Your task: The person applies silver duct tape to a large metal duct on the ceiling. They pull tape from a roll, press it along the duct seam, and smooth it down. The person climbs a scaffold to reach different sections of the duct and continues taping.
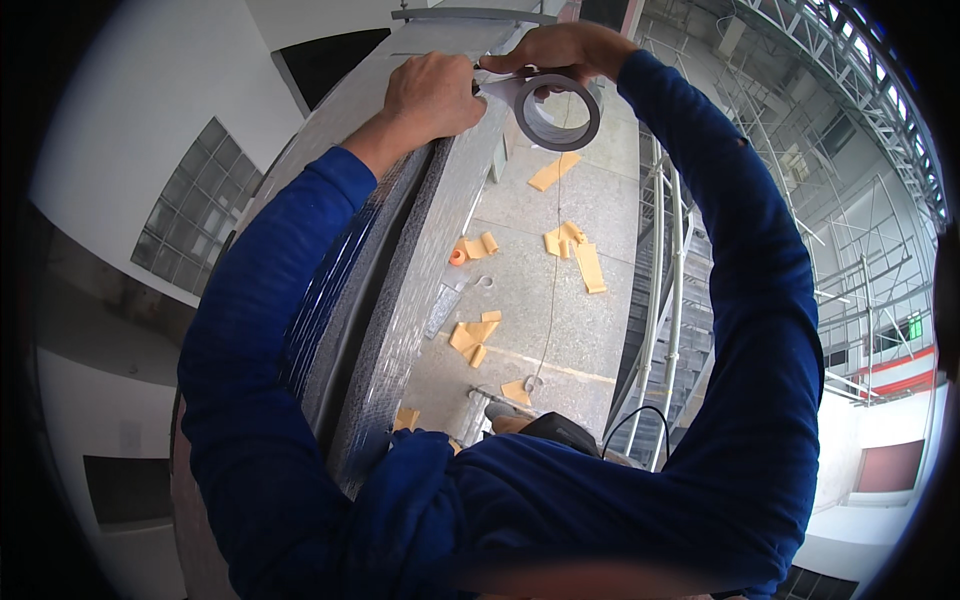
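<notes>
A roll of wide grey tape hangs below my right hand, whose fingers are closed on its upper edge. My left hand is closed too, in a pinch just left of the roll. A pale strip of the tape stretches from the roll towards the left fingertips. Both hands are held out over the far end of a long grey duct-like piece with a silvery, film-like surface. A dark lengthwise groove runs along it. The fingertips of the right hand are partly hidden behind the roll.
Crumpled yellow-tan paper strips lie scattered on the speckled floor, with a small orange roll among them. A thin cord crosses the floor. Metal scaffolding stands at the right, and a white wall at the left.
</notes>
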Tool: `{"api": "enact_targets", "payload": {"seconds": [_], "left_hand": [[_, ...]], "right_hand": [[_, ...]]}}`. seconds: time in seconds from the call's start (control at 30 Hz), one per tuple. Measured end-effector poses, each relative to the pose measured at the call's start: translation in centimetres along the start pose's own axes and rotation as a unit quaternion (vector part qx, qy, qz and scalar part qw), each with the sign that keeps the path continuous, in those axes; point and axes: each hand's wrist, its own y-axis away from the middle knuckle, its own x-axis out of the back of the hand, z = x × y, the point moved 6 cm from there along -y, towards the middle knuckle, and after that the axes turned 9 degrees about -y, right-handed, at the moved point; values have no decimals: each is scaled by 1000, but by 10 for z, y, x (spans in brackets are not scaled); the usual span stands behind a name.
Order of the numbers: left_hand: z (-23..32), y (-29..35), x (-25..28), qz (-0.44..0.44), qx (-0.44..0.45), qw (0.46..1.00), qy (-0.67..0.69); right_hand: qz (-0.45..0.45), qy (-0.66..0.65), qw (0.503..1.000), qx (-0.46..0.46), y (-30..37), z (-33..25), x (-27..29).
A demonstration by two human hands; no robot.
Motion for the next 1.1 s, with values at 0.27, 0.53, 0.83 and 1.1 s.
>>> {"api": "enact_targets", "payload": {"seconds": [0.27,0.53,0.83,1.1], "left_hand": [[1,0,1,22,-13,1000,11],[5,3,2,22,-13,1000,11],[6,2,3,22,-19,1000,8],[8,2,2,13,-21,1000,2]], "right_hand": [[-25,-26,997,-72,7,8,-1],[-25,0,996,-81,7,13,-3],[20,2,998,-57,8,21,-8],[-24,6,994,-109,16,26,-9]]}}
